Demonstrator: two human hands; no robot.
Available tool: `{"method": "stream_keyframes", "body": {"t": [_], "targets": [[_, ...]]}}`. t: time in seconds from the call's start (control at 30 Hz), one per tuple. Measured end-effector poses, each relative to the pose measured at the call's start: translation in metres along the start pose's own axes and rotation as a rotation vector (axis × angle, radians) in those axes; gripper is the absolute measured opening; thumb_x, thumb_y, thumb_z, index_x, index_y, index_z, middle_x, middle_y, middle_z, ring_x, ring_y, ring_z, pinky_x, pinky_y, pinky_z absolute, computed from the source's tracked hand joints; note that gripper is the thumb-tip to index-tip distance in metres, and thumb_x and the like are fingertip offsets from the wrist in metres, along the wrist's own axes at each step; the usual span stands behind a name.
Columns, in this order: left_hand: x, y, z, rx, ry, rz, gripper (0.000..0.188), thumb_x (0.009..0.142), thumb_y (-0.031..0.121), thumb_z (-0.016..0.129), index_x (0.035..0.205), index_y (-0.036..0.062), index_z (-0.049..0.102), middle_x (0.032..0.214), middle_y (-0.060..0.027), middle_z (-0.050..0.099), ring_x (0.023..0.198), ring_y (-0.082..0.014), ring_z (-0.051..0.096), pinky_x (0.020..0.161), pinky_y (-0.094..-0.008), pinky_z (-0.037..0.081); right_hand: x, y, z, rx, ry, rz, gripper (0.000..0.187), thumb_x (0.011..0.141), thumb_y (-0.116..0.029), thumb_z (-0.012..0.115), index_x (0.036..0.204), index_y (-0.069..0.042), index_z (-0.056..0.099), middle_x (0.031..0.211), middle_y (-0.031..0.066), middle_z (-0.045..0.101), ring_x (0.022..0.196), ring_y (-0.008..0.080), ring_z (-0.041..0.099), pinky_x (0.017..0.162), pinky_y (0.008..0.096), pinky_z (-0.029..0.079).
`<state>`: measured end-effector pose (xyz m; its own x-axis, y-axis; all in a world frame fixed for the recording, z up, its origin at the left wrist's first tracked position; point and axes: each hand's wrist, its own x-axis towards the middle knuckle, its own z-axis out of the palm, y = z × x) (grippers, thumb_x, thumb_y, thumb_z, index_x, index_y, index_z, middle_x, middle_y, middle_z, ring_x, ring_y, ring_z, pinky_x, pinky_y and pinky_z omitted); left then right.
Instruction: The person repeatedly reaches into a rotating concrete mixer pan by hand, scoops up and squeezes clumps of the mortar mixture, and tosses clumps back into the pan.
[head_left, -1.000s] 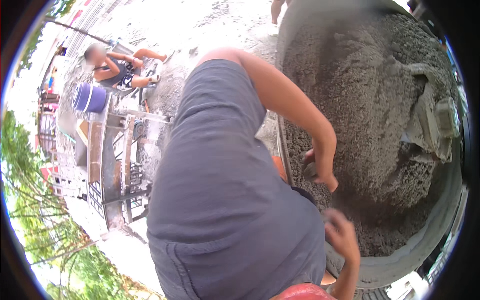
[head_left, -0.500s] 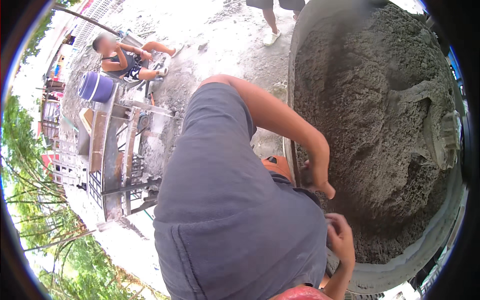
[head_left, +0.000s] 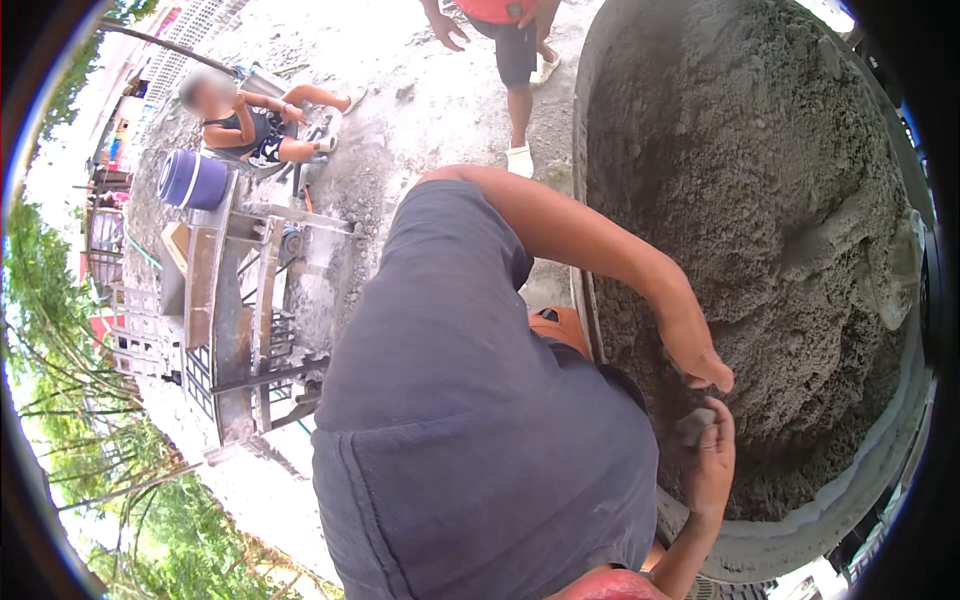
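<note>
A big tub of rough grey material like damp cement mix lies at the right. Over the mix near its left rim, my left hand reaches in from above with fingers bent; whatever they hold is hidden. Just below, my right hand comes from the lower edge, closed on a grey lump. Both hands are close together. The lump is slightly blurred, so its exact kind does not show. My grey shirt fills the middle, and something orange shows between it and the tub.
Left stands a metal frame with a purple cooler on top. A person sits behind it. Another person in dark shorts stands beside the tub's far end. A pale ridge lies along the tub's right side.
Both hands have moved right and further over the mix. A grey lump now shows in my right hand. The standing person has come nearer, and the tub's contents look shifted.
</note>
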<state>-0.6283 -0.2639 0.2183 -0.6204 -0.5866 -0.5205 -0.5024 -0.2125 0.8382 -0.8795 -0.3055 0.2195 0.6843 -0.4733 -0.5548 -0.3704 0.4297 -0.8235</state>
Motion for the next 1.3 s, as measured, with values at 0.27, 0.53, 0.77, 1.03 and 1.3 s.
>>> {"method": "stream_keyframes", "body": {"t": [0.27, 0.53, 0.77, 1.03, 1.3], "targets": [[-0.022, 0.058, 0.008, 0.342, 0.087, 0.413, 0.057, 0.097, 0.05, 0.025, 0.106, 0.006, 0.06, 0.111, -0.0175, 0.06, 0.111, -0.038, 0.047, 0.094, -0.0456, 0.041, 0.007, -0.026, 0.027, 0.449, 0.03, 0.184, 0.071, 0.09, -0.07, 0.031, 0.122, -0.009, 0.048, 0.104, 0.0124, 0.058, 0.077, 0.0251, 0.06, 0.051, 0.0318, 0.054], [-0.08, 0.043, 0.011, 0.347, 0.116, 0.36, 0.056, 0.097, 0.048, 0.028, 0.096, 0.0037, 0.063, 0.112, -0.0162, 0.06, 0.112, -0.039, 0.045, 0.092, -0.0459, 0.042, 0.025, -0.026, 0.06, 0.59, 0.299, 0.252, 0.066, 0.089, -0.065, 0.039, 0.115, -0.006, 0.051, 0.089, 0.0067, 0.064, 0.071, 0.0221, 0.063, 0.046, 0.0293, 0.049], [-0.103, 0.002, 0.013, 0.19, 0.545, 0.653, 0.044, 0.091, 0.042, 0.044, 0.095, 0.0043, 0.067, 0.12, -0.0216, 0.053, 0.101, -0.0376, 0.057, 0.084, -0.044, 0.048, 0.028, -0.016, 0.075, 0.613, -0.036, -0.011, 0.037, 0.09, -0.032, 0.05, 0.117, -0.007, 0.052, 0.103, 0.0062, 0.062, 0.08, 0.0196, 0.064, 0.057, 0.031, 0.054], [-0.185, -0.019, -0.037, 0.467, 1.21, 0.931, 0.035, 0.082, 0.036, 0.053, 0.09, 0.0031, 0.063, 0.126, -0.0192, 0.045, 0.096, -0.0275, 0.057, 0.071, -0.0413, 0.052, 0.004, -0.069, 0.13, -0.018, 0.44, -0.611, 0.085, 0.078, -0.041, 0.072, 0.139, -0.001, 0.029, 0.121, 0.0156, 0.047, 0.105, 0.0264, 0.055, 0.065, 0.0296, 0.059], [-0.286, -0.032, -0.077, 0.314, 1.641, 0.919, 0.07, 0.094, 0.06, 0.032, 0.128, 0.0014, 0.05, 0.109, -0.0109, 0.061, 0.093, -0.0186, 0.059, 0.079, -0.0313, 0.048, -0.101, -0.08, 0.101, -0.863, 1.145, -1.218, 0.069, 0.08, -0.025, 0.074, 0.125, 0.012, 0.037, 0.114, 0.0221, 0.052, 0.1, 0.0318, 0.061, 0.07, 0.0391, 0.064]]}}
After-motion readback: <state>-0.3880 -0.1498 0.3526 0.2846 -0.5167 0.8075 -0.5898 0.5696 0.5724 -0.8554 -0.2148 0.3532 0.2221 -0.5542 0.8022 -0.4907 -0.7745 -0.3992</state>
